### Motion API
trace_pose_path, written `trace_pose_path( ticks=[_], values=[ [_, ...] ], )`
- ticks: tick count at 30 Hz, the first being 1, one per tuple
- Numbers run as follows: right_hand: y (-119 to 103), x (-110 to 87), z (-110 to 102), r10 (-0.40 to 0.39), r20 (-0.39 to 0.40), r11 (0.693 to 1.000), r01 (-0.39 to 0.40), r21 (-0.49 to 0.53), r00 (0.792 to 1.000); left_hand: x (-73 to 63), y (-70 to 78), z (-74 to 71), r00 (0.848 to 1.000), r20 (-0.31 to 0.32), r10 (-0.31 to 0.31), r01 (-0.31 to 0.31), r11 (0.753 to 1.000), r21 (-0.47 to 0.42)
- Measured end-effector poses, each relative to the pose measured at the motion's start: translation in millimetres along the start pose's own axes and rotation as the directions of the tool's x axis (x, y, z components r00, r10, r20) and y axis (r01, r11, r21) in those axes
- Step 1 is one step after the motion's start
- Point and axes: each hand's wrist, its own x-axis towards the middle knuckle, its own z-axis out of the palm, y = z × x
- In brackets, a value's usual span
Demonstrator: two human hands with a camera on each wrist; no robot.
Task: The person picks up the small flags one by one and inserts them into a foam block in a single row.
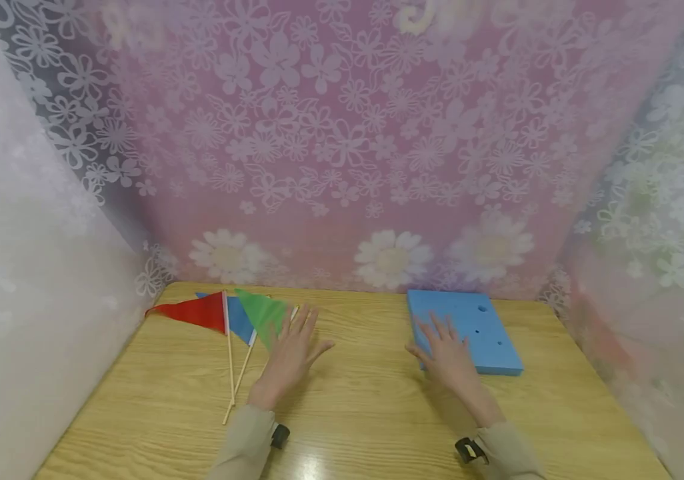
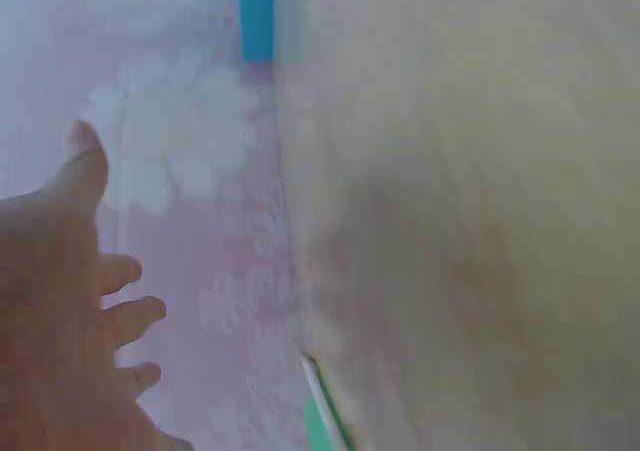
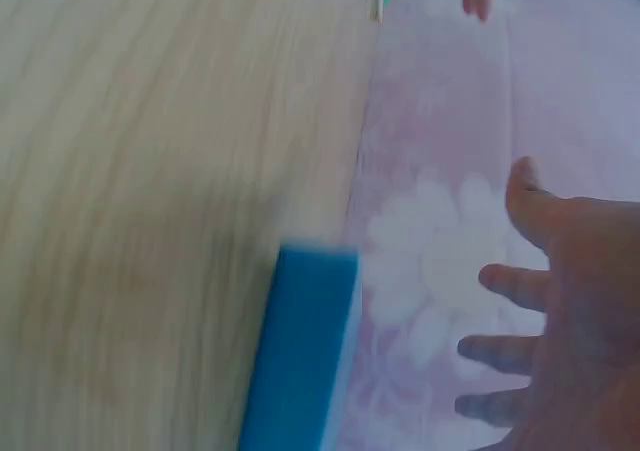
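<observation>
My left hand (image 1: 287, 360) is held with fingers spread, overlapping part of the green flag (image 1: 261, 312) in the head view. Beside that flag lie a blue flag (image 1: 240, 319) and a red flag (image 1: 198, 312), all triangular pennants on thin wooden sticks. Over the near left part of a blue foam block (image 1: 450, 307) is my right hand (image 1: 447, 357), its fingers also spread. Several small holes show in the block's top. Both hands hold nothing. In the right wrist view the block's side (image 3: 300, 351) stands out below the right hand's fingers (image 3: 500, 356).
A light wood table (image 1: 354, 400) carries everything. Flowered pink cloth (image 1: 342, 167) rises behind it, and pale curtains (image 1: 36, 267) close in on both sides. Dark straps (image 1: 470, 451) circle the wrists. The red and blue flags' sticks cross near the bottom.
</observation>
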Motion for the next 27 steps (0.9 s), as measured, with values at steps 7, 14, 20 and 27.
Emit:
trace_pose_path(
  ticks=[7,14,20,27],
  values=[
    [55.5,0.0,-25.0,-0.107,-0.106,0.993,0.112,0.041,0.989,33.1,31.0,4.9,0.997,0.004,0.082,-0.082,0.993,-0.088],
    [117.8,-5.9,-36.0,-0.109,-0.083,0.993,0.112,0.03,0.991,63.6,69.7,25.5,0.986,0.073,0.152,-0.147,0.987,-0.068],
    [150.8,-17.6,-40.4,-0.112,-0.057,0.994,0.111,-0.019,0.992,81.9,100.4,52.6,0.968,0.157,0.194,-0.197,0.98,0.003],
    [175.0,-27.2,-41.6,-0.055,0.09,0.995,0.062,-0.078,0.994,90.3,126.0,86.9,0.934,0.273,0.232,-0.257,0.965,0.058]
  ],
)
